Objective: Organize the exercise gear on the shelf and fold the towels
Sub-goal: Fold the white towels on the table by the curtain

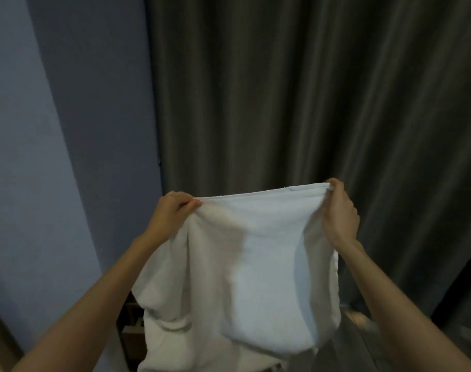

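In front of a dark pleated curtain (309, 89), blue-grey wall (54, 130) to its left: one white towel (256, 259), held up in the air at chest height. No brand mark or readable writing shows; a small sewn tab sits on the top hem near the right corner, blank as far as can be told. Left hand (172, 210): closed, thumb and fingers pinching the towel's upper left corner. Right hand (339, 210): closed, gripping the upper right corner. The top hem is stretched taut between the two; the cloth hangs loose in folds below, hiding wooden furniture at lower left.
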The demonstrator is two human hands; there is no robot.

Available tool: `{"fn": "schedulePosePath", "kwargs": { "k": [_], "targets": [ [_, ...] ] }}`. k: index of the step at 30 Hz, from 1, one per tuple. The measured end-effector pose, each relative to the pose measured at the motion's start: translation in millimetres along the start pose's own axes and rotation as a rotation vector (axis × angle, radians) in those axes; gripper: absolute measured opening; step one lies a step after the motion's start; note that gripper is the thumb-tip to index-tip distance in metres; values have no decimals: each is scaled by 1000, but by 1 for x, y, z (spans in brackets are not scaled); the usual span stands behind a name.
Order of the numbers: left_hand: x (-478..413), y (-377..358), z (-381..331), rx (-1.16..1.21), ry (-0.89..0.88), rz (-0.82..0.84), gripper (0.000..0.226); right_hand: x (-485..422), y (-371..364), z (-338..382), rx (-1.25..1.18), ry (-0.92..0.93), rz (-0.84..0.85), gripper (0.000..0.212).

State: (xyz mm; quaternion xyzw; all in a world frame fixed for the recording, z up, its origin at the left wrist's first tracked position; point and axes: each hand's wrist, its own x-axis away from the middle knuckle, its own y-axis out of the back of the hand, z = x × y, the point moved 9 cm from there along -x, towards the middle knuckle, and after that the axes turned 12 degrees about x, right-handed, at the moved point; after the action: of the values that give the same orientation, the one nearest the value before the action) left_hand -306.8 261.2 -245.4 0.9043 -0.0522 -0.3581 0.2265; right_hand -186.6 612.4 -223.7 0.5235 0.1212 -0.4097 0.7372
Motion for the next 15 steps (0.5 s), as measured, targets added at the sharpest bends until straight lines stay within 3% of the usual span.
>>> {"fn": "schedulePosePath", "kwargs": {
  "k": [7, 11, 15],
  "targets": [
    [3, 3, 16, -255, 106, -82, 33, 7, -2, 3, 2, 40, -34, 32],
    [6, -1, 21, 51, 240, -115, 31, 5, -6, -3, -62, -2, -8, 32],
    [8, -11, -7, 48, 128, -57, 25, 8, -20, -23, -43, -145, 83, 29]
  ]
}}
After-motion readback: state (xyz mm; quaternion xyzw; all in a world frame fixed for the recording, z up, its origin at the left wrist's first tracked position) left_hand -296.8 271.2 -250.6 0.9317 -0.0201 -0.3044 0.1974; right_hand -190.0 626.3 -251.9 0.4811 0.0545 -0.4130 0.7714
